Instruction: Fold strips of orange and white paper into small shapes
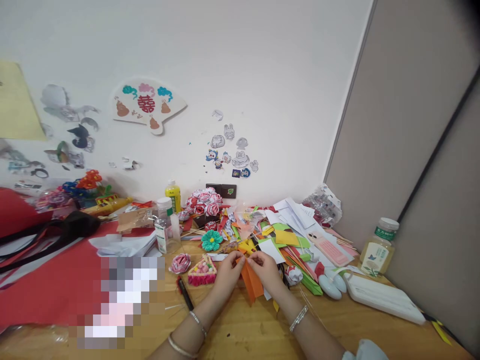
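Note:
A creased sheet of orange paper (252, 284) hangs between my two hands just above the wooden table. My left hand (229, 272) pinches its top edge with thumb and fingertips. Close beside it, my right hand (265, 270) pinches the same edge, fingertips nearly touching the left ones. Fold lines run down the paper. Left of my left hand lie a triangular cake-like craft piece (203, 270) with a pink fringe and a pink-and-white paper rose (180, 263). A dark pen (185, 294) rests near my left forearm.
Behind my hands is a heap of paper scraps and sticks with a teal flower (212, 240). A clear bottle (165, 225) stands left, a drink bottle (378, 247) right. A white power strip (384, 299) and a pink phone (332, 250) lie right. Red sheets (48, 280) cover the left side.

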Tool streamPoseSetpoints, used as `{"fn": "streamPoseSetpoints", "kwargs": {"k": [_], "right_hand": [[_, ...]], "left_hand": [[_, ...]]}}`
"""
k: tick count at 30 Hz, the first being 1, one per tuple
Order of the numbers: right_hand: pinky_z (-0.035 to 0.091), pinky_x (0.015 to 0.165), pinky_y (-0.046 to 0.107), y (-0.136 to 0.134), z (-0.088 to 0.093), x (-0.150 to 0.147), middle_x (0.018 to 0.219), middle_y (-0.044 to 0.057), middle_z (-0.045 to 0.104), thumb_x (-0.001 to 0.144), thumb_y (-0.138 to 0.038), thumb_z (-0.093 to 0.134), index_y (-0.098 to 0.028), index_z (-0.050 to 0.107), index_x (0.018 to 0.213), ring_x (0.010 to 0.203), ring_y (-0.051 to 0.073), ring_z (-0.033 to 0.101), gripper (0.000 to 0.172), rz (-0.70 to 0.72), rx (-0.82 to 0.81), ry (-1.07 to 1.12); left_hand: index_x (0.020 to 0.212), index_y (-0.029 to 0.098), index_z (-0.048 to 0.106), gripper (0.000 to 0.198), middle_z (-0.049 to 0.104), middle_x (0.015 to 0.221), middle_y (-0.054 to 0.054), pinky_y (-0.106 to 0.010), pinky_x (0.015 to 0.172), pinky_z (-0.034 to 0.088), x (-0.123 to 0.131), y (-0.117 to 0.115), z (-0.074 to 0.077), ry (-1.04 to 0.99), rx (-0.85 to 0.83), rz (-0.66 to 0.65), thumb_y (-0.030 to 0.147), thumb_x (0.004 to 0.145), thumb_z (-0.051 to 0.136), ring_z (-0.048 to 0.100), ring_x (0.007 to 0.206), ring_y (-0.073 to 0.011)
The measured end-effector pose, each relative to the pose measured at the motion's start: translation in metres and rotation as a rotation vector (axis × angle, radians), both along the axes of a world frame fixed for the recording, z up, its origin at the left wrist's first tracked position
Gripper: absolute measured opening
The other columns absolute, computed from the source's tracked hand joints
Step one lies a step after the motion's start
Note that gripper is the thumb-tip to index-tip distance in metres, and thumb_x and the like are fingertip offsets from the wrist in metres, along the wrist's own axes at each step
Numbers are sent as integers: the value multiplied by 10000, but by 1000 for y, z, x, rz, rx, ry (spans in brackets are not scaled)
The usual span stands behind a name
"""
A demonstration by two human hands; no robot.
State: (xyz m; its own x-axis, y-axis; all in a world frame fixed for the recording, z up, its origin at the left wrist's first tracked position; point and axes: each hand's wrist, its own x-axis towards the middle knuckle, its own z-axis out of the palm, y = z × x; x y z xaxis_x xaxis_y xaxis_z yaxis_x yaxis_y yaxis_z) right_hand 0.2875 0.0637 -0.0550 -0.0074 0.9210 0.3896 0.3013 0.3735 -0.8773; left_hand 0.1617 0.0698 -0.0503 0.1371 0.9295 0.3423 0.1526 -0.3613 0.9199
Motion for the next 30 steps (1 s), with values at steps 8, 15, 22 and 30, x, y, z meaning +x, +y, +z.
{"fn": "streamPoseSetpoints", "kwargs": {"k": [8,15,22,30], "right_hand": [[402,557,234,2,-1,-1,631,4,576,704,-255,483,-159,559,663,606,148,529,130,-29,-4,-48],[396,556,231,6,-1,-1,656,14,605,708,-252,480,-160,587,683,616,153,539,143,-38,-12,-115],[371,554,221,0,0,1,659,1,588,726,-187,460,-182,574,691,617,147,524,119,-65,82,-295],[340,610,261,-18,17,-2,753,39,549,752,-137,433,-215,568,848,733,183,491,183,-296,421,-643]], "left_hand": [[681,166,564,165,587,676,-19,-248,611,399,-2,-4,6,82,14,13,298,685,464,526,665,-171],[686,169,568,195,605,677,-31,-262,634,402,-6,1,-1,120,70,82,333,699,463,538,674,-190],[677,187,573,176,606,667,-31,-252,622,390,-7,-6,8,231,126,37,298,713,441,535,662,-188],[588,182,554,231,582,575,-11,-232,525,378,-7,-5,13,48,22,136,402,649,516,512,548,-161]]}}
